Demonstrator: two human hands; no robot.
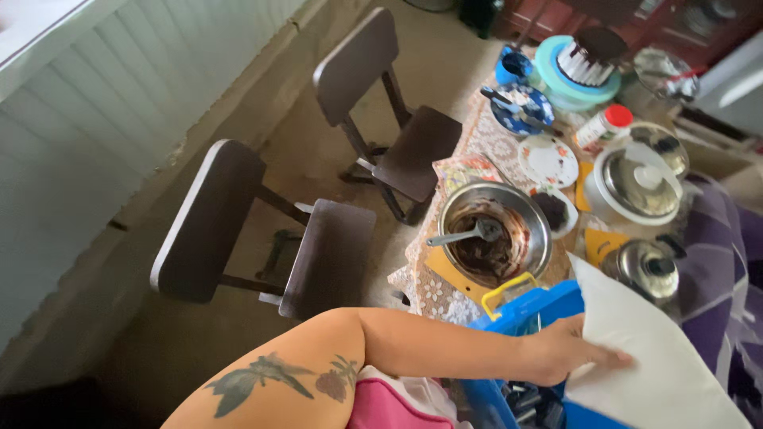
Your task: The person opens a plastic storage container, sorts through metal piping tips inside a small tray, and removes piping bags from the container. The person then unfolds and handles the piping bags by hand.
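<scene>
My left hand [574,354] reaches across from the lower left, its forearm tattooed, and grips the edge of a large white flat sheet [660,365] at the lower right. The hand is over a blue plastic crate [531,316] with a yellow handle [509,287], which holds dark small items. Just beyond the crate stands a steel mixing bowl [493,230] smeared with dark brown batter, with a metal spoon [465,235] resting in it. My right hand is not in view.
On the patterned tablecloth [433,290] stand two lidded steel pots [640,187] [648,268], a white plate [547,160], a blue plate [520,108], a red-capped jar [604,125] and a chocolate cake on a turquoise stand [580,70]. Two dark chairs [318,254] [405,143] stand beside the table. Purple cloth [719,278] lies at right.
</scene>
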